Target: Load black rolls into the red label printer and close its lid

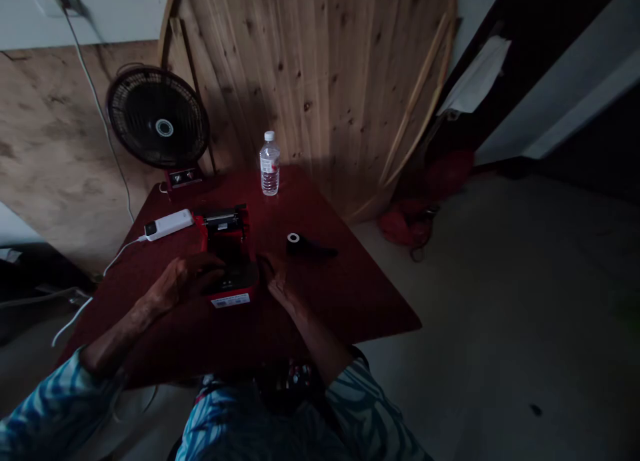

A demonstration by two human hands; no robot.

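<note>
A small red-and-black machine (pixel 235 278), which looks like a label printer with its lid raised, stands on the dark red table (pixel 320 301). A black roller part sits at its back, and a white label is stuck on its front edge. My left hand (pixel 185 276) reaches over the machine's left side, its fingers stretched out toward the dark inside. At the right side my right hand (pixel 277 278) lies against the casing, fingers extended and partly in shadow. Right of the machine lies a black roll (pixel 294 240) with a white core and a dark loose tail.
A white power bank (pixel 169 225) with a white cable lies left of the machine. Behind it stand a black fan (pixel 159 118) and a clear water bottle (pixel 269 164). A round wooden board (pixel 320 81) leans on the wall. A red bag (pixel 407 228) sits on the floor.
</note>
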